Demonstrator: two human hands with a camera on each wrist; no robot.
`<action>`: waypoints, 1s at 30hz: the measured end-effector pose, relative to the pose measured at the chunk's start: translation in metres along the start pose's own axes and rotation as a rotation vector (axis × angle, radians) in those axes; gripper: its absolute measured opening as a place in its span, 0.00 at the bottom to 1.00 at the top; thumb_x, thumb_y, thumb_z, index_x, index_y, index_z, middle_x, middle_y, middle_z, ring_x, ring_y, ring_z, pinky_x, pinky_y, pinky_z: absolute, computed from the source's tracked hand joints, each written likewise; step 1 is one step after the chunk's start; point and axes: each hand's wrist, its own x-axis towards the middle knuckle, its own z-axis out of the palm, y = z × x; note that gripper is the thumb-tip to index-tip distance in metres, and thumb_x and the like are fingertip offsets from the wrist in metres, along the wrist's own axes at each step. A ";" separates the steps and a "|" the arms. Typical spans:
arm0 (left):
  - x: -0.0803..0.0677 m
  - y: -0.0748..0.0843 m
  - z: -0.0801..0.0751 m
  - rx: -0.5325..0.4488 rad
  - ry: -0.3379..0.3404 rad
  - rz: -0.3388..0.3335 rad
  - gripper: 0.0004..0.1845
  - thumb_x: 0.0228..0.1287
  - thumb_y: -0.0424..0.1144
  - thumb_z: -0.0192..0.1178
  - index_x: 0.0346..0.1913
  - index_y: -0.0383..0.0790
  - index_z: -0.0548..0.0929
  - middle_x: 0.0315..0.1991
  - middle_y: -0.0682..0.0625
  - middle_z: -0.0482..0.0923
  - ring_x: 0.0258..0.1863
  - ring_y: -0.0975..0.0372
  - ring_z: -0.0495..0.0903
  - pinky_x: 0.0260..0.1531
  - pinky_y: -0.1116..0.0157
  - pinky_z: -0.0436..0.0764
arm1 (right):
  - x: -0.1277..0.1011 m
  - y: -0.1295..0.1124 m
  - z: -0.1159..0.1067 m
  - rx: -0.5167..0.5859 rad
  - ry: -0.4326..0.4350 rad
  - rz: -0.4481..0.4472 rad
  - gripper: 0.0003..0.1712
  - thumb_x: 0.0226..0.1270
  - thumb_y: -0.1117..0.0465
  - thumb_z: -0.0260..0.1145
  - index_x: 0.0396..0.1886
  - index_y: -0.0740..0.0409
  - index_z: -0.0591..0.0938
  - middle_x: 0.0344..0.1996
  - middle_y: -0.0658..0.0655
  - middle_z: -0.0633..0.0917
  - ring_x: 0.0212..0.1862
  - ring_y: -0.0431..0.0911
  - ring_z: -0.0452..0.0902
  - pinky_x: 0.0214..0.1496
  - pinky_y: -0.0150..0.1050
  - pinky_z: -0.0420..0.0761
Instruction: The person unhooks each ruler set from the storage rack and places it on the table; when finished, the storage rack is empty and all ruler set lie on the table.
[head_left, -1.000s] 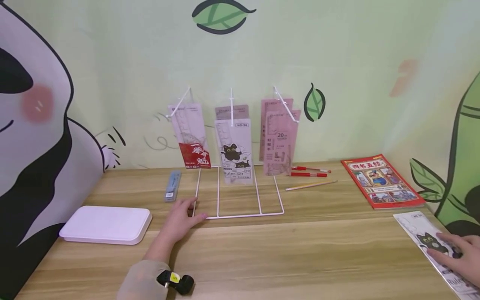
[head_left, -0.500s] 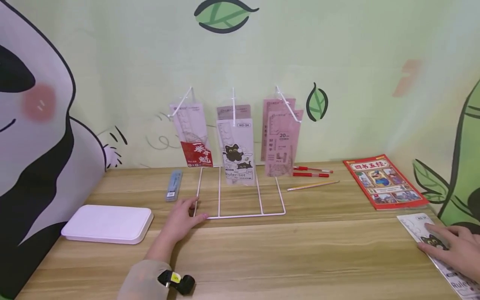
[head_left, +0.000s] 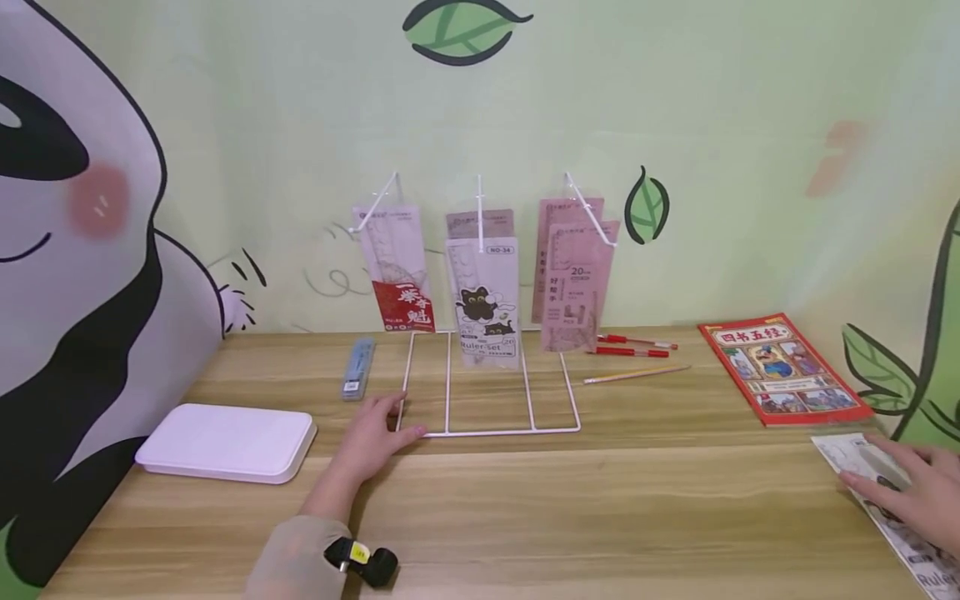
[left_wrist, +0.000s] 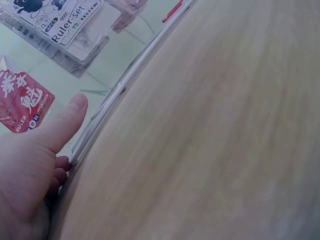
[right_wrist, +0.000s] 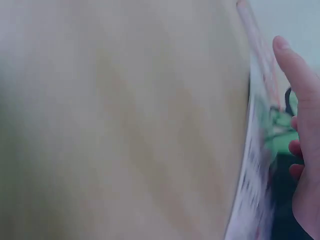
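Note:
At the near left corner of a white wire display rack [head_left: 487, 432], my left hand [head_left: 367, 437] holds the frame, thumb along the front bar and fingers around the side. The left wrist view shows the curled fingers [left_wrist: 59, 176] behind the wire. Clear-bagged ruler sets hang from the rack's hooks: a white-and-red one [head_left: 397, 267] on the left, cat-printed ones [head_left: 483, 292] in the middle, pink ones [head_left: 577, 292] on the right. At the right edge, my right hand [head_left: 926, 492] lies with extended fingers over another cat-printed ruler set [head_left: 855, 458], covering its middle.
A white case [head_left: 225, 442] lies front left, with a blue pencil-lead box [head_left: 358, 368] behind it. Red pens [head_left: 630, 352] and a pencil [head_left: 637, 374] lie right of the rack. A red booklet [head_left: 783, 367] sits farther right, before the painted wall [head_left: 750, 167].
My right hand has moved toward the far end of the cat-printed ruler set. The left hand stays on the rack corner. The head view has turned slightly left.

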 end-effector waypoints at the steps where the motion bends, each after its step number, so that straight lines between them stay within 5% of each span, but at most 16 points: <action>1: 0.000 0.000 0.000 0.000 0.001 0.000 0.37 0.54 0.49 0.68 0.63 0.34 0.70 0.49 0.39 0.71 0.48 0.49 0.71 0.51 0.49 0.69 | 0.003 -0.005 -0.003 0.030 0.013 -0.048 0.56 0.56 0.30 0.58 0.68 0.69 0.56 0.53 0.85 0.55 0.54 0.77 0.50 0.51 0.70 0.54; 7: -0.001 0.001 -0.001 0.003 -0.003 -0.005 0.37 0.54 0.49 0.68 0.63 0.34 0.70 0.48 0.39 0.70 0.46 0.49 0.71 0.51 0.50 0.70 | 0.022 -0.053 -0.014 0.188 0.052 -0.276 0.50 0.59 0.40 0.63 0.68 0.70 0.56 0.52 0.86 0.59 0.53 0.78 0.52 0.51 0.71 0.49; 13: -0.001 0.002 -0.001 0.002 0.004 -0.002 0.37 0.54 0.49 0.68 0.63 0.33 0.70 0.46 0.40 0.71 0.44 0.50 0.71 0.49 0.50 0.70 | 0.042 -0.109 -0.014 0.330 0.106 -0.424 0.48 0.57 0.46 0.69 0.69 0.64 0.60 0.56 0.81 0.65 0.56 0.76 0.56 0.50 0.72 0.56; 23: -0.002 0.003 -0.001 0.010 0.001 -0.008 0.38 0.53 0.51 0.68 0.63 0.35 0.71 0.45 0.42 0.71 0.44 0.51 0.71 0.48 0.52 0.71 | 0.066 -0.206 -0.017 0.504 0.050 -0.534 0.47 0.59 0.47 0.68 0.71 0.61 0.58 0.62 0.73 0.66 0.57 0.68 0.64 0.52 0.65 0.66; 30: -0.002 0.001 -0.002 0.008 0.008 -0.011 0.37 0.53 0.51 0.69 0.63 0.35 0.71 0.45 0.42 0.71 0.44 0.51 0.71 0.48 0.52 0.71 | 0.069 -0.263 -0.025 0.708 -0.028 -0.541 0.49 0.60 0.50 0.68 0.75 0.50 0.52 0.68 0.67 0.60 0.63 0.66 0.59 0.58 0.61 0.65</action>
